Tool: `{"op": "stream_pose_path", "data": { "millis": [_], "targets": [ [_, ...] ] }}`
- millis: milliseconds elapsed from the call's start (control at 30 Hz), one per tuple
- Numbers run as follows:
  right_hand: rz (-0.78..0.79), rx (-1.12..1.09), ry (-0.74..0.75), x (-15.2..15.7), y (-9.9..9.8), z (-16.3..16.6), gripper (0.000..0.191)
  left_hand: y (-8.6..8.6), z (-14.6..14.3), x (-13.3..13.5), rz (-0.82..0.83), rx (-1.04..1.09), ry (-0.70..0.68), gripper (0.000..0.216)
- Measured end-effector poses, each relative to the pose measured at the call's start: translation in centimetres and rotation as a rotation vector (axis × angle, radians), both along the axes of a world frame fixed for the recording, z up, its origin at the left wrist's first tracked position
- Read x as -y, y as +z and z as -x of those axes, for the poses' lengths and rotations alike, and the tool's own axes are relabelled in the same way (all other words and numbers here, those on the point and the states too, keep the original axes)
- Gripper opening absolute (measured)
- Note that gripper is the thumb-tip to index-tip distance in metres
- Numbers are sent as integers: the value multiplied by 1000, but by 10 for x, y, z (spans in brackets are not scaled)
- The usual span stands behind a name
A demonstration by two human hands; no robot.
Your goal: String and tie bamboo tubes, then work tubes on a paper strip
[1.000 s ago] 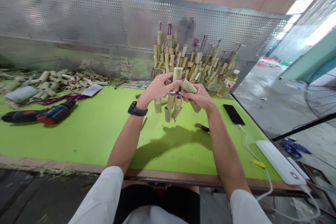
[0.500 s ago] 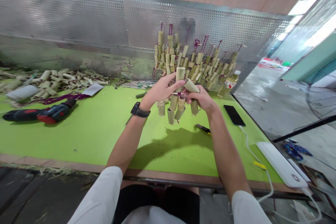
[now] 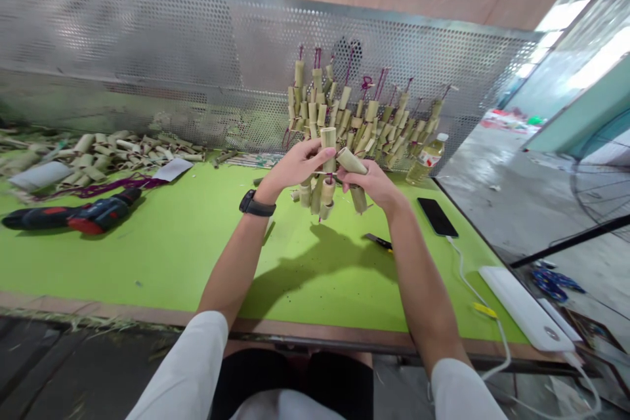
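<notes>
Above the green table, both hands hold a bunch of short bamboo tubes tied with purple cord. My left hand (image 3: 301, 163) is closed around an upright bamboo tube (image 3: 328, 139) at the top of the bunch. Tilted to the left, another bamboo tube (image 3: 352, 161) sits in the grip of my right hand (image 3: 372, 182). Several more tubes (image 3: 327, 191) dangle below the fingers, with a bit of purple cord between them. Some fingertips are hidden behind the tubes.
Finished bamboo strings (image 3: 371, 111) hang on the perforated metal panel (image 3: 197, 33). A pile of cut tubes (image 3: 108, 151) and a cordless drill (image 3: 93, 211) lie left. At right are a utility knife (image 3: 378, 240), a phone (image 3: 437, 216), a bottle (image 3: 427, 159) and a white power strip (image 3: 524, 307).
My left hand has shifted slightly left with its upright tube, and the hanging tubes have swung left and bunched closer. The right hand has moved a little left, still gripping the tilted tube.
</notes>
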State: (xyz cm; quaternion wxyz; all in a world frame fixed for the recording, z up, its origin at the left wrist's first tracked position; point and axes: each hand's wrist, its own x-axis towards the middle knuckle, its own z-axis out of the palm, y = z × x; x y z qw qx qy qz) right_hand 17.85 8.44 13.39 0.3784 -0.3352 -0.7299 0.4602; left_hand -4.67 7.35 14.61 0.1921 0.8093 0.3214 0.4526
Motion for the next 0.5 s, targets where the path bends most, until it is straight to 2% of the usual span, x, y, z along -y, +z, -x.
{"op": "stream_pose_path", "data": {
  "millis": [233,367,500],
  "targets": [
    [-50,3,-7,-4,-2,0,33,-1,1,-2,112,31,-69,65],
    [-86,83,-25,-7,-2,-6,37,0,1,-2,79,29,-81,65],
    [-73,108,40,-5,-1,-9,40,2,2,-2,58,0,-51,66]
  ]
}}
